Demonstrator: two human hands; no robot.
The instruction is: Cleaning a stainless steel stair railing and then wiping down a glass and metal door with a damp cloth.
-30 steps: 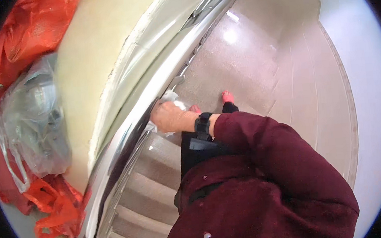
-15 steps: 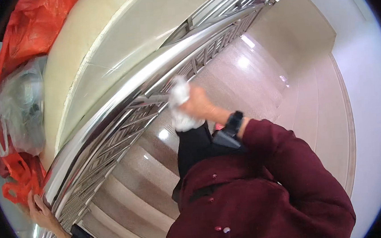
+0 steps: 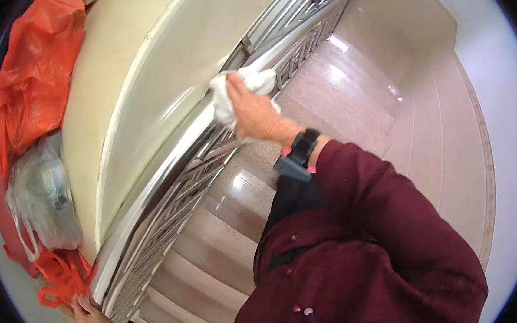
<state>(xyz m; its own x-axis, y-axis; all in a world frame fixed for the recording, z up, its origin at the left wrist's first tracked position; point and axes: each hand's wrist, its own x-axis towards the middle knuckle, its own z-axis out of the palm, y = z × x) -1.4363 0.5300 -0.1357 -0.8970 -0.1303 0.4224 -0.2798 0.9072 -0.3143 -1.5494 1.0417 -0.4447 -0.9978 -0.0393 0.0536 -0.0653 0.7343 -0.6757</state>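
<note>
White cloth (image 3: pixel 221 107) is, in the head view, on the polished metal handrail (image 3: pixel 178 145), and the right hand (image 3: pixel 258 114) is clamped on it, with fingers laid over its top. The left hand (image 3: pixel 94 317) is at the lower left, near the handrail and just beside a red plastic bag (image 3: pixel 64 277), but I cannot tell if its fingers are closed on something. Next to this bag lies a transparent plastic bag (image 3: pixel 46 199), and under the handrail one sees the stairs (image 3: pixel 201 239).
</note>
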